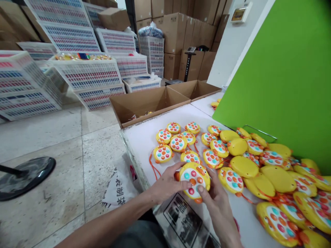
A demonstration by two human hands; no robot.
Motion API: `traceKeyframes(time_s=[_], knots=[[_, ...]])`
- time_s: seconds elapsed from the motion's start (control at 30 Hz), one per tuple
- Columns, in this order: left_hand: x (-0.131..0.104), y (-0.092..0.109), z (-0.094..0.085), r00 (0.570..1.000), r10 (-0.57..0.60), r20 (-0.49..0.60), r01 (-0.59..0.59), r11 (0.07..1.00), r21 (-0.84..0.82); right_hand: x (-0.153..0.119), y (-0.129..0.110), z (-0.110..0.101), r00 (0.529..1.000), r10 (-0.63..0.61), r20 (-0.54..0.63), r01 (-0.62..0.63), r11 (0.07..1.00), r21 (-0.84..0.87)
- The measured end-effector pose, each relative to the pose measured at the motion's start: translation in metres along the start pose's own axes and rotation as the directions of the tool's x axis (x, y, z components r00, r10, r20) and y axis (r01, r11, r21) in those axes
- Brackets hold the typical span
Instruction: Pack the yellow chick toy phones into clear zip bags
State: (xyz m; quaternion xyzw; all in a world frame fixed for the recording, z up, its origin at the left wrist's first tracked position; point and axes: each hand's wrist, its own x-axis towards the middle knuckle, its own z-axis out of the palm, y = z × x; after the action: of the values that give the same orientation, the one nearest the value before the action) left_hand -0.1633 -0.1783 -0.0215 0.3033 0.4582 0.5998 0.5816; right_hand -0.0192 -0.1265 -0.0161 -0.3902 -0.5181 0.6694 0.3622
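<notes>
Between both hands I hold a yellow duck-shaped pop toy [194, 177], its white face with coloured round buttons turned up toward me. My left hand [170, 181] grips its left side, thumb on the buttons. On the right side my right hand [216, 193] closes round the edge, its thumb also pressing on the front. Just beyond lies another duck toy [190, 156] on the white table [144, 144]. Several more duck toys [178, 142] with orange cords sit in a loose group behind it. To the right spreads a heap of the same toys [278, 178], some face down.
Two open cardboard boxes [152, 103] stand along the table's far edge. A green board [274, 75] rises at the right. Printed plastic bags [184, 220] lie by my lap. White crates [88, 74] are stacked on the floor at left, near a black round base [28, 175].
</notes>
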Motion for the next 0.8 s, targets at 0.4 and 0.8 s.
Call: traceKeyframes(time_s=[0.4,0.8], knots=[[-0.003,0.004,0.000,0.987,-0.039,-0.154,0.050,0.997,0.067,0.011,-0.002,0.013,0.999,-0.031,0.017,0.031,0.999,-0.029],[-0.002,0.006,0.000,0.997,0.072,0.027,-0.073,0.995,0.066,0.019,0.002,0.005,0.999,-0.034,-0.016,0.032,0.995,-0.094]])
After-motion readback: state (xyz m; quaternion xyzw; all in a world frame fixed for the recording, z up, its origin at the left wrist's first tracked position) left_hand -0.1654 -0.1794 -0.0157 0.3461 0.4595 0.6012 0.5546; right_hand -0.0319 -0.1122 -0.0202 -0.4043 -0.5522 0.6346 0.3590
